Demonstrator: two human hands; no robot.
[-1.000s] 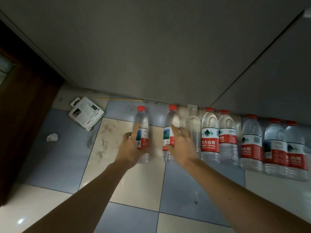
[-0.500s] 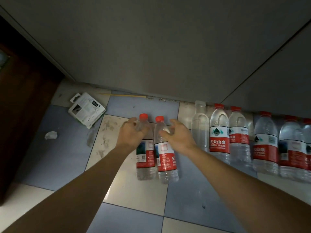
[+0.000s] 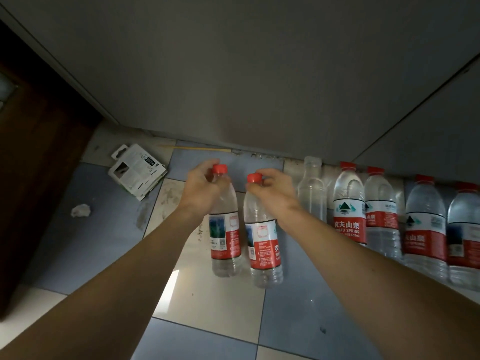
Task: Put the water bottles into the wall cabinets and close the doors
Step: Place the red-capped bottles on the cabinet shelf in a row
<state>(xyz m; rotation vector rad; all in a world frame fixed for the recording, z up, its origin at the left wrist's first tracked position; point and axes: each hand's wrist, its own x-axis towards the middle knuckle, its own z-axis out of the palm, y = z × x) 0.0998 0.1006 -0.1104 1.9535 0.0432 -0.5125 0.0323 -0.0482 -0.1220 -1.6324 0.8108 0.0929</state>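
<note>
Left hand (image 3: 205, 188) grips the neck of one red-capped water bottle (image 3: 225, 229); right hand (image 3: 272, 193) pinches the neck of a second (image 3: 263, 245). Both bottles now hang nearer the camera than 0.5 s ago, side by side. Behind them, the bottle row (image 3: 384, 216) stands along the cabinet base (image 3: 259, 100), unchanged.
</note>
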